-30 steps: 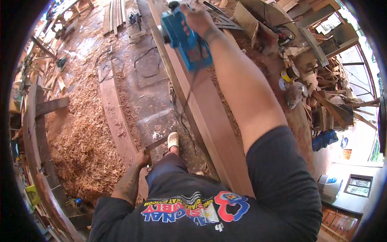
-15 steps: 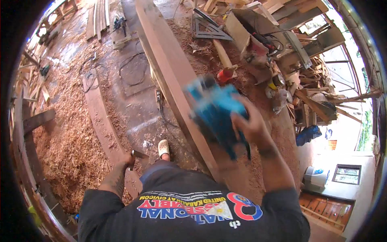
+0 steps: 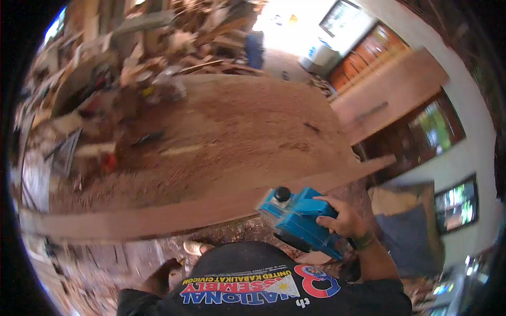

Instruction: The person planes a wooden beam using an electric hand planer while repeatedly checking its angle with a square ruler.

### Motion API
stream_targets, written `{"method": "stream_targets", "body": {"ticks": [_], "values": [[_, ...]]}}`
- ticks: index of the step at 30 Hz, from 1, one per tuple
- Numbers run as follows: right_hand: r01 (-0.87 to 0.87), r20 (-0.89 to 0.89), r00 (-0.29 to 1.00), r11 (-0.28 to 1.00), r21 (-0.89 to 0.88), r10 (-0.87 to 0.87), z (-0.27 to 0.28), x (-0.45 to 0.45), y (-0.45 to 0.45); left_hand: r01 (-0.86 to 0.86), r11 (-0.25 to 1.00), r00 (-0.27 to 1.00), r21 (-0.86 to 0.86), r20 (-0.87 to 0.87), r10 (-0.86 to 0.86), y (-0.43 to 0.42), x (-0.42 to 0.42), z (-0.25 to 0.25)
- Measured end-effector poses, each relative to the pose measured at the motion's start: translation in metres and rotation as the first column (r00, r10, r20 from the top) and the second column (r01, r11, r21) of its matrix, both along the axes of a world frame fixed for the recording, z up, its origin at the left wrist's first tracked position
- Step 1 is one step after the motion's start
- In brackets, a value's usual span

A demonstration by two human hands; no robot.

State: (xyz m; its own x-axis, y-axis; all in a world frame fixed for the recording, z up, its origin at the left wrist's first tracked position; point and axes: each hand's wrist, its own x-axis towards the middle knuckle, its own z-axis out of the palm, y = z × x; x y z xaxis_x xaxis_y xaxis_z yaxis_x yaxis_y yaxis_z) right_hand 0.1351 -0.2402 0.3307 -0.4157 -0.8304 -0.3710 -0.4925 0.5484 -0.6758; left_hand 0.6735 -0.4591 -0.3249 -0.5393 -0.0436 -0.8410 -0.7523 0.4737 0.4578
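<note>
My right hand [image 3: 343, 217] is wrapped round the rear handle of a blue electric planer [image 3: 305, 213] with a black front knob. The planer is in front of my shirt, on the near side of a long wooden plank [image 3: 153, 213]. Whether it touches the plank I cannot tell. My left hand [image 3: 169, 267] is low on the left beside my body, blurred and partly dark. Its fingers, and anything in them, do not show clearly.
Wood shavings cover the broad brown surface [image 3: 237, 124] beyond the plank. A triangular square [image 3: 66, 152] and a red object [image 3: 109, 162] lie at left. Scrap wood [image 3: 226, 42] is piled behind. A wide board [image 3: 390, 89] and windows stand at right.
My view has swung to the right, so the plank now runs across in front of me. The planer, still in my right hand, has come down closer to my body. My left hand is lower.
</note>
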Motion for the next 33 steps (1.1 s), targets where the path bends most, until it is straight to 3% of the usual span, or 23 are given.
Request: {"method": "stream_targets", "body": {"ticks": [2,4,8,10,14,18,22,25,26,29,30,31,32,33], "values": [[0.202,0.023,0.979,0.979,-0.018,-0.202,-0.006,-0.015,0.066,-0.054,0.998,0.997,-0.016,0.046,0.055,-0.001,-0.035,0.005],[0.487,0.098,0.865,0.871,0.068,-0.492,-0.005,-0.017,0.137,-0.007,0.999,0.998,-0.048,0.056,0.010,0.002,-0.071,0.016],[0.716,0.231,0.678,0.699,0.007,-0.697,-0.057,-0.049,0.284,0.177,0.975,0.983,-0.136,0.061,-0.170,0.012,-0.155,0.034],[0.791,0.205,0.593,0.611,0.036,-0.779,-0.128,-0.057,0.349,0.248,0.952,0.968,-0.180,0.063,-0.241,0.022,-0.193,0.030],[0.845,0.021,0.529,0.529,0.081,-0.848,-0.258,-0.065,0.481,0.349,0.889,0.936,-0.297,0.067,-0.345,0.046,-0.287,0.047],[0.921,-0.062,0.356,0.338,0.193,-0.932,-0.355,-0.018,0.594,0.427,0.824,0.893,-0.372,0.027,-0.450,0.076,-0.403,0.082],[0.958,-0.064,0.100,0.078,0.276,-0.993,-0.409,0.063,0.662,0.715,0.652,0.687,-0.251,0.079,-0.723,0.105,-0.530,0.126],[0.940,-0.051,-0.126,-0.136,0.312,-0.991,-0.418,0.126,0.680,0.834,0.406,0.369,-0.375,-0.170,-0.914,0.107,-0.585,0.041],[0.927,-0.042,-0.194,-0.198,0.318,-0.980,-0.419,0.145,0.684,0.640,0.689,0.726,-0.339,-0.026,-0.687,0.132,-0.604,0.060],[0.873,-0.027,-0.367,-0.354,0.337,-0.930,-0.421,0.186,0.687,0.809,0.533,0.577,-0.248,0.160,-0.801,0.186,-0.661,0.097],[0.853,-0.023,-0.413,-0.396,0.341,-0.910,-0.419,0.192,0.686,0.700,0.632,0.675,-0.332,0.016,-0.738,0.200,-0.663,0.094],[0.834,-0.019,-0.453,-0.432,0.345,-0.891,-0.417,0.191,0.684,0.853,0.426,0.458,-0.302,0.041,-0.888,0.201,-0.675,0.027],[0.819,-0.015,-0.482,-0.456,0.347,-0.876,-0.416,0.187,0.684,0.940,0.186,0.202,-0.285,0.026,-0.979,0.211,-0.689,-0.009],[0.810,-0.010,-0.501,-0.473,0.346,-0.865,-0.418,0.177,0.686,0.958,-0.031,-0.039,-0.284,-0.025,-0.999,0.235,-0.709,0.007]]}}
